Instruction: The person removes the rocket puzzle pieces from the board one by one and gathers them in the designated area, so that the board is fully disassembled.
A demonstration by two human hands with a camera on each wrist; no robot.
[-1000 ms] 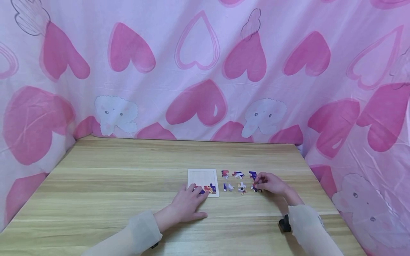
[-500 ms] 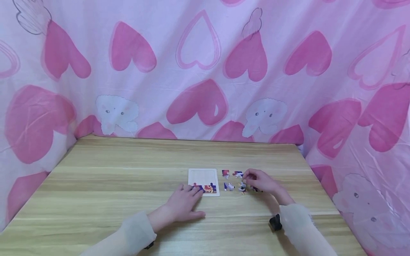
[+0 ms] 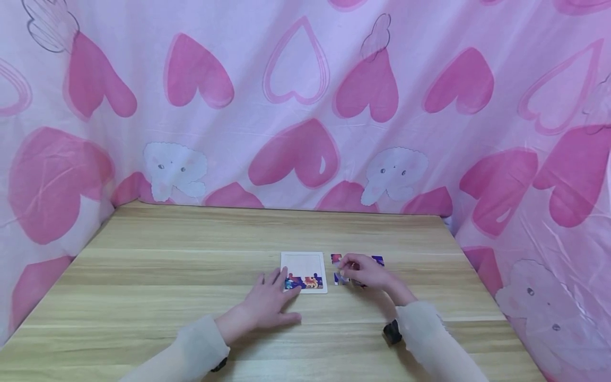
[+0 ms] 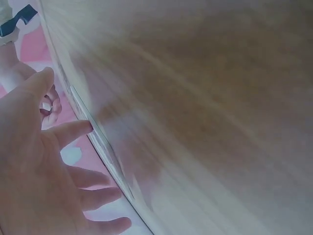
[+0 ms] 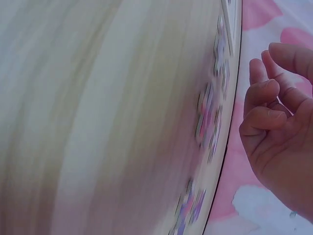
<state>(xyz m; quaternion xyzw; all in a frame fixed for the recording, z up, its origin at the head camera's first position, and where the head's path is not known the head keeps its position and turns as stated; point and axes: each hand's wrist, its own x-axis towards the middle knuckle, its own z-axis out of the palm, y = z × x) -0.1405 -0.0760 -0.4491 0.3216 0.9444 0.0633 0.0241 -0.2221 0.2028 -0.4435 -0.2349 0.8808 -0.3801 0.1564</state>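
Puzzle tray (image 3: 304,264), lying flat just right of centre in the lower half of the head view, with a filled row (image 3: 308,282) along its near side and plain white above. At its lower left corner, left hand (image 3: 260,305) with fingers spread, fingertips over the rim; well placed for steadying, so best to press lightly there without nudging the filled row. Farther right, right hand (image 3: 367,272) over loose pieces (image 3: 337,279), with thumb and index fingertip close together; cannot tell from any view whether pinching a piece or nothing. In sight beside that hand: an upper left piece (image 3: 335,258) and an upper right piece (image 3: 378,260), with more partly hidden beneath. Likely step in hand: picking out a piece for the row above. Compare tabs and colours with the top of the filled row first, then grasp by opposite edges, lift free of the neighbours, rotate to match, lower straight down and press evenly, never forcing a tight tab.
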